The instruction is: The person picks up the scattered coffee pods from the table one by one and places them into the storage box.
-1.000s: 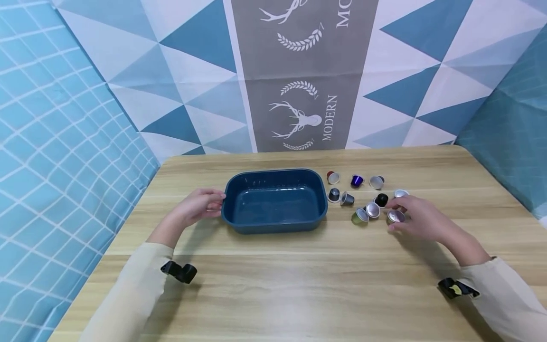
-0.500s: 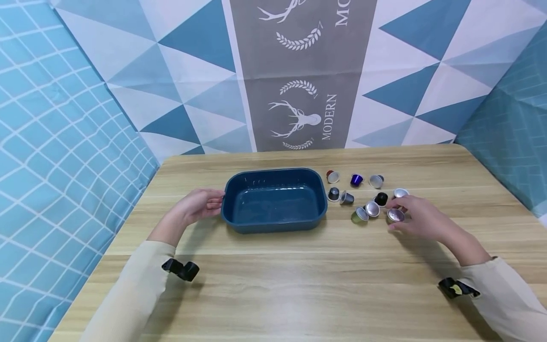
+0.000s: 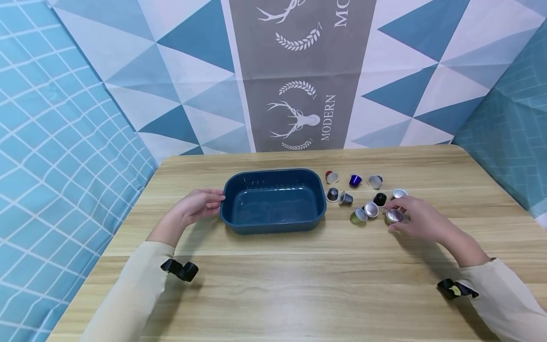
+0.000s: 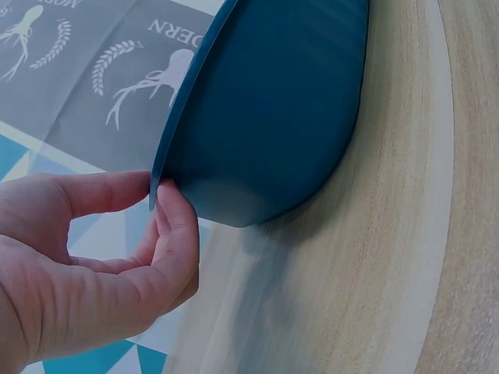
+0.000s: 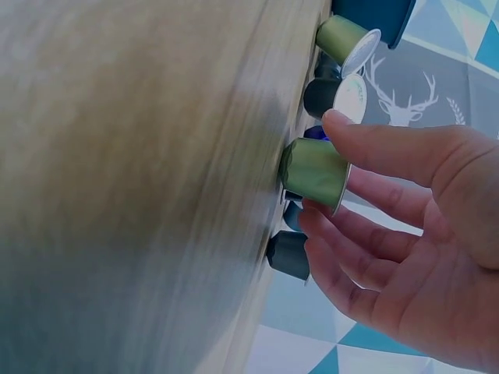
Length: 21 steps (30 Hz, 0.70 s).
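Note:
A deep blue rectangular tub stands on the wooden table. My left hand is at its left end; in the left wrist view thumb and fingers pinch the rim. Over to the right, my right hand has thumb and fingers on either side of a green coffee capsule, its silver lid facing up. That capsule stands base down on the tabletop. Right beside it are a silver-lidded capsule, a black capsule and another green capsule. Another silver lid shows just behind the right fingers.
More capsules lie between tub and right hand: a red one, a blue one, a white-lidded one, a dark upturned one and a grey one. Patterned cloth hangs behind the table.

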Each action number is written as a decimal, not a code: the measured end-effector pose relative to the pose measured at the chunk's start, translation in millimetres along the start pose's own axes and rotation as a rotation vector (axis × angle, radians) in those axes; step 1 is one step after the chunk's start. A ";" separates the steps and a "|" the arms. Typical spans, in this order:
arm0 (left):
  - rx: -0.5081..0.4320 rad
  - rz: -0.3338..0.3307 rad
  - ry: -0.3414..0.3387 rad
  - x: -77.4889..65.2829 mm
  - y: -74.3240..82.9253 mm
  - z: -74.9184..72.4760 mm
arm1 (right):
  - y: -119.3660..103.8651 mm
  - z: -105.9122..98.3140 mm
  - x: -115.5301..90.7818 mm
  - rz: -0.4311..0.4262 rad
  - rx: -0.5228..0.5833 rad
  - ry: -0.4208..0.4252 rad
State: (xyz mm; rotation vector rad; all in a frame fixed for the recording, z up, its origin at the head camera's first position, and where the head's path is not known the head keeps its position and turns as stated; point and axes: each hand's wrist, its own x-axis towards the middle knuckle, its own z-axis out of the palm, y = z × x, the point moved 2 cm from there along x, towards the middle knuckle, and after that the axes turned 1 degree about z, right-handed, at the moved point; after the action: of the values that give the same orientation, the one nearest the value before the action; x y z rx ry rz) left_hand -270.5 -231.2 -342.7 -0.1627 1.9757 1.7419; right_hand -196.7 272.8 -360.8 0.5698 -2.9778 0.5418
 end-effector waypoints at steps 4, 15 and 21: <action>-0.006 0.006 -0.015 0.3 -0.7 -0.2 | -0.5 -0.4 0.6 -0.009 0.004 0.004; -0.033 0.027 -0.031 2.4 -4.4 -2.3 | -2.5 -1.8 1.3 0.000 0.000 0.001; -0.049 0.037 -0.040 2.1 -5.7 -1.5 | -5.0 -4.3 3.0 -0.046 -0.017 0.046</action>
State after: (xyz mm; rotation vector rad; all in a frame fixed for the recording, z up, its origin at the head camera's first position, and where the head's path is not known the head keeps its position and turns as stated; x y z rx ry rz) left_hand -270.4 -233.1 -348.6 -0.1084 1.9203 1.8039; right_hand -197.7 268.9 -354.8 0.6136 -2.9158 0.5176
